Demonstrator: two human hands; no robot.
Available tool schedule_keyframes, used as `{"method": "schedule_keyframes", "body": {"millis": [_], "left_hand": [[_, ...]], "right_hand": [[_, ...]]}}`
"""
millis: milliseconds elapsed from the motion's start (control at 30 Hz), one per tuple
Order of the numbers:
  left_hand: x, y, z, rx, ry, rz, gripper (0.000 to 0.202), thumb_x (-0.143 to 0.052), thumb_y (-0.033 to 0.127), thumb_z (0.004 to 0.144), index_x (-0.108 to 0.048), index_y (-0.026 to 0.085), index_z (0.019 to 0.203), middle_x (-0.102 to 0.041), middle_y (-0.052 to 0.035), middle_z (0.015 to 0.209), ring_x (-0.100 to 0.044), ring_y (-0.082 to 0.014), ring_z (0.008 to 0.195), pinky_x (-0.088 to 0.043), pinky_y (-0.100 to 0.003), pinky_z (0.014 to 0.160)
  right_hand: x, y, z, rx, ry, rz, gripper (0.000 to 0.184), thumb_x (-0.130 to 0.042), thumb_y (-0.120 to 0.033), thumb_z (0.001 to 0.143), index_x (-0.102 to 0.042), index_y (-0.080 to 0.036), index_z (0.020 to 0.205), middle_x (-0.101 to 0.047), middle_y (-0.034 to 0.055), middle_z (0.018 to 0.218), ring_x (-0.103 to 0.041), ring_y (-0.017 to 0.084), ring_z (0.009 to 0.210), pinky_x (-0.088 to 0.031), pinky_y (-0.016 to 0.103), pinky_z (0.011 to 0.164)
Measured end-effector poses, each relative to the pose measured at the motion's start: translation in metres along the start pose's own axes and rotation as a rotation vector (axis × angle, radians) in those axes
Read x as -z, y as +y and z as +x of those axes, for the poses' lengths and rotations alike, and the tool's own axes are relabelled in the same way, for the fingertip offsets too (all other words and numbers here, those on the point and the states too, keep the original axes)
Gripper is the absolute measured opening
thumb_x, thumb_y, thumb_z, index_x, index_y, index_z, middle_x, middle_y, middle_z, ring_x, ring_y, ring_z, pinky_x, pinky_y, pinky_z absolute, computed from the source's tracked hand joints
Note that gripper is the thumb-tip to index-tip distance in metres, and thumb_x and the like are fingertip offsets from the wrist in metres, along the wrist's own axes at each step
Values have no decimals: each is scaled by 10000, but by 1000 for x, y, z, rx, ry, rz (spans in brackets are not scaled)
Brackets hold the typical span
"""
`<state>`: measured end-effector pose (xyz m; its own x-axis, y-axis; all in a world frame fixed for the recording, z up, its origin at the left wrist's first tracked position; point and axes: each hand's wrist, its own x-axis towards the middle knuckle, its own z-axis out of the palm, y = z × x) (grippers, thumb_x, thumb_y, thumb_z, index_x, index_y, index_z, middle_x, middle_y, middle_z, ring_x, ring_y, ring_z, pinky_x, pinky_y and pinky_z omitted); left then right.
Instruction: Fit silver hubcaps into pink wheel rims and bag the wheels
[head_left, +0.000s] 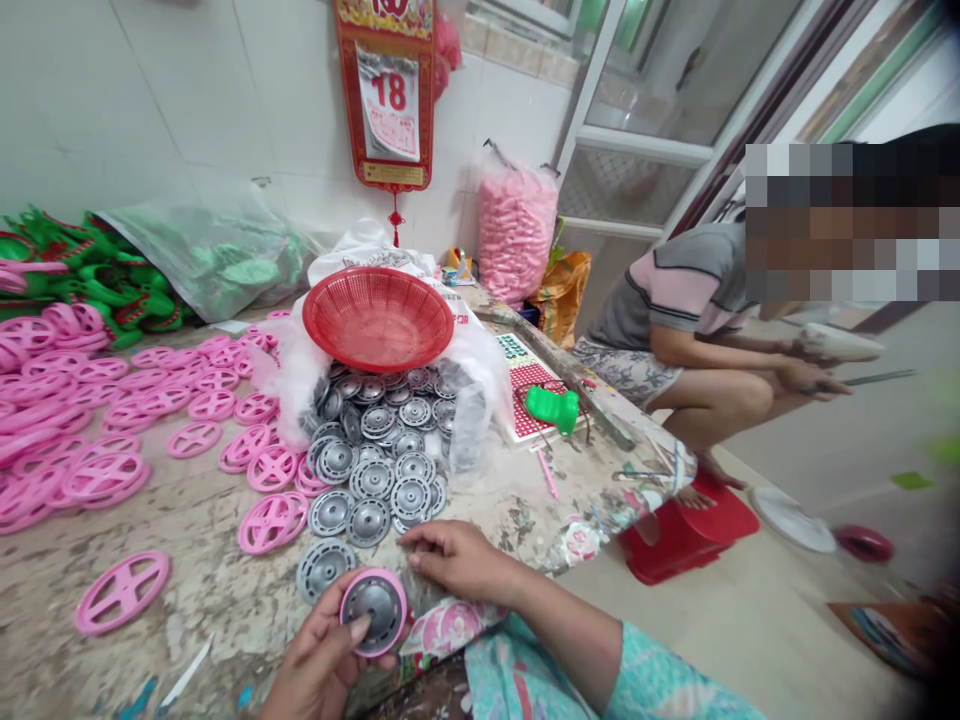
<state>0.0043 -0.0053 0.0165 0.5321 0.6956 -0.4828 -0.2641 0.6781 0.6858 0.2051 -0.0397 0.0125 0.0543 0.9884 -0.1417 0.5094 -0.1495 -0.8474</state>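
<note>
Left hand [322, 660] is closing around a pink wheel [373, 612] at the near edge of the desk [225, 590]. Its fingers are curling under the rim while the thumb is pressing on the grey cap [375, 603] seated in the middle. Right hand [450, 560] is lying palm down just beside it, fingers slack and grasping nothing that shows, fingertips touching the near edge of the heap of grey caps [375, 460].

Wheel and cap are looking like thin moulded plastic: probably light, stiff, smooth and a little slippery, and apt to crack at the spokes if squeezed hard. The outer rim, where the left hand is gripping, is offering the safest hold, leaving the centre free for pressing.

A white bag [480, 350] is gaping open on the desk and spilling the grey caps toward the person. A red basket [377, 318] is sitting on top of it, showing nothing inside. By the wall a tall clear sack [516, 235] is bulging with pink pieces, and a flat clear bag [210, 255] is holding green ones. Loose pink wheels [112, 440] are lying across the left of the desk.
</note>
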Motion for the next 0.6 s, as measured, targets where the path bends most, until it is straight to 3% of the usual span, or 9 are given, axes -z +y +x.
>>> {"method": "schedule_keyframes", "body": {"millis": [233,300,433,600], "left_hand": [[10,-6,5,16,-130,-29,417,-725,213,710,-586,218,1103,-697,-61,990,-643,-243,935,-511,-345,799],[10,-5,5,-1,-149,-69,366,-699,230,740,-598,217,1092,-695,-63,988,-645,-235,928,-505,-346,809],[7,-4,4,-33,-111,-85,329,-717,255,723,-623,194,1032,-698,-62,923,-656,-234,876,-515,-346,774],[6,-2,2,-36,-92,-39,355,-753,287,682,-627,179,996,-694,-69,895,-667,-235,812,-528,-339,716]], "right_hand": [[-2,2,-2,18,9,119,291,-531,-294,838,-660,-184,1075,-655,8,791,-540,118,639,-415,209,574],[2,0,-1,47,85,125,277,-513,-304,858,-654,-179,1062,-652,15,811,-558,129,680,-436,229,626],[16,-6,9,142,334,-95,284,-495,-324,885,-624,-183,1094,-617,47,931,-562,157,818,-435,273,761],[16,-13,21,75,364,-480,523,-521,-442,866,-432,-212,1327,-490,94,1111,-548,202,909,-436,312,786]]}}
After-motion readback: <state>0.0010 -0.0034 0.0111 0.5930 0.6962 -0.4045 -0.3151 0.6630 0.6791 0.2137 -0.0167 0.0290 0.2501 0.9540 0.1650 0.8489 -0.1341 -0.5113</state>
